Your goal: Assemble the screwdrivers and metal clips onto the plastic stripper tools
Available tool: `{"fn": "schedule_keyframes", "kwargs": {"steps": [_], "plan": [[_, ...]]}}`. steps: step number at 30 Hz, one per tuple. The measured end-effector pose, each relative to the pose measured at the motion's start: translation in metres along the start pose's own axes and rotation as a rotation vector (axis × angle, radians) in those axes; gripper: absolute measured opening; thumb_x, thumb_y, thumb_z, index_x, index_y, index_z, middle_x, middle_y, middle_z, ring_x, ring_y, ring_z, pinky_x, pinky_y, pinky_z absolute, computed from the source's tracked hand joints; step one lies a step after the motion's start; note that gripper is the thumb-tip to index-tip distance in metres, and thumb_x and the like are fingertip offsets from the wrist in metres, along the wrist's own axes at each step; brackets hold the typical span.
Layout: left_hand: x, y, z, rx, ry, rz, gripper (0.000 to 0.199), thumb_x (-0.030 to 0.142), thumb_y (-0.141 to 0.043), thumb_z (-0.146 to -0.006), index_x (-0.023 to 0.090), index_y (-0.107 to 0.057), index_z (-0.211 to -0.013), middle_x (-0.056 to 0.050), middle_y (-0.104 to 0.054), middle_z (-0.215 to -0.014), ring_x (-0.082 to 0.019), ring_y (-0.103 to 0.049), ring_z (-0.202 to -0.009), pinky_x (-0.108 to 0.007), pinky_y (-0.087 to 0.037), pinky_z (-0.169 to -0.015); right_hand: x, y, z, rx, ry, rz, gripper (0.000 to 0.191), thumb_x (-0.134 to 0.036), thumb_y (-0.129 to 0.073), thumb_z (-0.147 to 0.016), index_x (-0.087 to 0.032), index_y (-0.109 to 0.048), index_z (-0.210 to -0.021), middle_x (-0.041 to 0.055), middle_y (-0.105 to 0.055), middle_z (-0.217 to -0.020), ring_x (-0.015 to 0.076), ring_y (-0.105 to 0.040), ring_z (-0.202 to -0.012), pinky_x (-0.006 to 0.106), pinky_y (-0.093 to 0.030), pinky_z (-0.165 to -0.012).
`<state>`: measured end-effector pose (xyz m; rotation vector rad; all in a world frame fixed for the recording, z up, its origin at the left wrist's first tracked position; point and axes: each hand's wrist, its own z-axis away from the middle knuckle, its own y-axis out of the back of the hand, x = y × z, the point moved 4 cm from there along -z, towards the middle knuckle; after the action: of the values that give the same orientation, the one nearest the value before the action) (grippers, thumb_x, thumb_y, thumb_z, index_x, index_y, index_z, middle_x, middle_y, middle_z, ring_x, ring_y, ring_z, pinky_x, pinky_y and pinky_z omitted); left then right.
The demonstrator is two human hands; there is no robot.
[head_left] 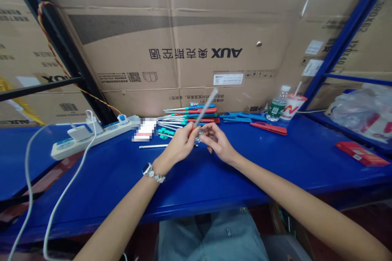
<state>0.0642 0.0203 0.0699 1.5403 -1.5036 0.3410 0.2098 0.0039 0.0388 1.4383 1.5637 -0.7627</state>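
Note:
My left hand [183, 140], with a watch on its wrist, is closed round a screwdriver [206, 108]. A bit of orange handle shows at the fingers, and the pale shaft slants up to the right, blurred. Close beside it, my right hand [219, 142] has its fingers curled and pinched by the handle end. Something small and shiny [198, 135] shows between the hands, too unclear to name. Behind them lies a pile of screwdrivers [211, 111] with red, blue and green handles. Small green pieces [163, 132] and a thin metal rod [153, 146] lie left of my hands.
A white power strip [94, 136] with plugs and cables runs along the left. Blue tools [241, 116] and a red one [269, 128] lie right of the pile. A water bottle [278, 104], a cup [293, 106] and a red box [362, 153] are farther right. Cardboard [190, 28] stands behind.

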Motion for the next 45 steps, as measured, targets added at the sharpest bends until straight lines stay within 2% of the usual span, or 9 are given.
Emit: {"fn": "schedule_keyframes", "kwargs": {"steps": [3,9,17,20,24,29,34,40,45], "plan": [[-0.002,-0.001,-0.006,0.132,0.087,0.449,0.046,0.062,-0.058,-0.095,0.022,-0.047,-0.074,0.006,-0.045,-0.056,-0.011,-0.04,-0.046,-0.025,-0.036,-0.049,0.0,-0.013,0.005,-0.14,0.027,0.153,0.036,-0.058,-0.063,-0.092,-0.022,-0.058,-0.096,0.002,-0.065,-0.088,0.0156,-0.063,-0.079,0.025,-0.048,-0.061],[-0.007,-0.001,-0.003,0.359,0.167,0.682,0.042,0.058,-0.062,-0.094,0.021,-0.052,-0.076,-0.001,-0.067,-0.07,-0.015,-0.063,-0.066,-0.028,-0.052,-0.068,0.009,-0.034,0.014,-0.256,-0.208,0.029,0.043,-0.065,-0.042,-0.101,-0.024,-0.052,-0.1,-0.0064,-0.06,-0.054,0.0122,-0.051,-0.037,0.023,-0.039,-0.039],[-0.013,-0.011,-0.001,0.264,0.401,1.02,0.039,0.056,-0.068,-0.092,0.017,-0.066,-0.095,-0.008,-0.074,-0.089,-0.018,-0.068,-0.076,-0.032,-0.055,-0.074,0.007,-0.037,0.013,-0.11,-0.114,0.076,0.053,-0.069,-0.046,-0.097,-0.022,-0.053,-0.074,-0.0056,-0.053,-0.043,0.011,-0.051,-0.035,0.022,-0.04,-0.043],[-0.015,-0.015,0.0,0.231,0.456,1.13,0.04,0.056,-0.067,-0.093,0.016,-0.064,-0.087,-0.003,-0.066,-0.075,-0.014,-0.061,-0.064,-0.028,-0.053,-0.064,0.012,-0.038,0.014,-0.083,-0.136,0.069,0.055,-0.071,-0.048,-0.095,-0.022,-0.053,-0.071,-0.0047,-0.053,-0.041,0.0117,-0.05,-0.034,0.024,-0.04,-0.043],[-0.012,-0.014,0.001,0.263,0.411,1.22,0.049,0.052,-0.067,-0.096,0.02,-0.044,-0.066,0.009,-0.031,-0.052,-0.006,-0.028,-0.041,-0.019,-0.037,-0.042,0.018,-0.042,0.015,-0.097,-0.175,0.113,0.06,-0.076,-0.044,-0.093,-0.023,-0.048,-0.066,-0.0037,-0.05,-0.042,0.0122,-0.048,-0.036,0.025,-0.036,-0.043],[-0.007,-0.012,0.0,0.27,0.422,1.175,0.048,0.052,-0.065,-0.097,0.019,-0.044,-0.068,0.011,-0.025,-0.053,-0.005,-0.019,-0.04,-0.015,-0.028,-0.036,0.013,-0.044,0.015,-0.102,-0.106,0.297,0.065,-0.076,-0.037,-0.095,-0.023,-0.039,-0.057,-0.0012,-0.049,-0.049,0.0114,-0.043,-0.047,0.027,-0.026,-0.048],[-0.004,0.003,-0.002,0.148,0.423,1.008,0.048,0.053,-0.075,-0.089,0.02,-0.044,-0.073,0.011,-0.028,-0.054,-0.003,-0.021,-0.04,-0.014,-0.025,-0.035,0.007,-0.038,0.017,-0.344,-0.187,0.24,0.048,-0.048,-0.034,-0.105,-0.021,-0.053,-0.07,-0.0038,-0.052,-0.045,0.0131,-0.05,-0.045,0.027,-0.039,-0.058],[-0.016,0.046,0.005,0.0,0.439,0.495,0.044,0.057,-0.071,-0.089,0.02,-0.048,-0.079,0.01,-0.03,-0.058,-0.004,-0.024,-0.04,-0.015,-0.02,-0.036,0.009,0.004,-0.007,-0.109,-0.144,0.381,0.023,-0.03,-0.048,-0.095,-0.02,-0.059,-0.077,-0.0049,-0.054,-0.05,0.0137,-0.053,-0.047,0.025,-0.039,-0.055],[-0.029,0.065,0.011,-0.073,0.361,0.023,0.034,0.051,-0.054,-0.096,0.021,-0.047,-0.081,0.008,-0.034,-0.058,-0.009,-0.03,-0.044,-0.02,-0.026,-0.04,0.017,0.014,-0.033,-0.1,-0.162,0.737,0.013,-0.025,-0.06,-0.087,-0.021,-0.067,-0.078,-0.0002,-0.071,-0.071,0.0158,-0.062,-0.066,0.026,-0.036,-0.061]]}}
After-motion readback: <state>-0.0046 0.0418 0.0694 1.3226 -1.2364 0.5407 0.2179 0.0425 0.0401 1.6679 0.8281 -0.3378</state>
